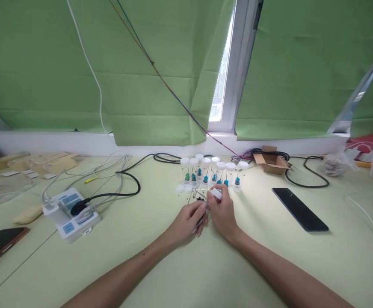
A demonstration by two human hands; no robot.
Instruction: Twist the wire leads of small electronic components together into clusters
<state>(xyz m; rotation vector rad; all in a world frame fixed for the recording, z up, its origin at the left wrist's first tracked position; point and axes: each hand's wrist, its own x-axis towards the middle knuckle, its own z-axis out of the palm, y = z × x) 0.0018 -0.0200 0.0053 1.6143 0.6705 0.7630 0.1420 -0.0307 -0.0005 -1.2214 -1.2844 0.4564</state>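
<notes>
Both my hands meet just in front of a group of small clear vials (205, 174) with white round caps and blue-green parts on thin stems inside. A white cap (217, 193) is in the fingers of my right hand (223, 213); whether it sits on a vial is hidden. Close beside it, my left hand (188, 220) is closed around something dark and small that the fingers mostly cover. Thin metal rods (191, 196) and small dark pieces (200, 199) lie on the table beyond the left fingertips. Two loose white caps (184, 188) lie left of them.
A black phone (298, 209) lies to the right, and an open cardboard box (271, 162) stands behind it. On the left are a white power strip (72, 216) with plugs and cables, and another phone (0, 244). Black cables (167, 158) run along the back.
</notes>
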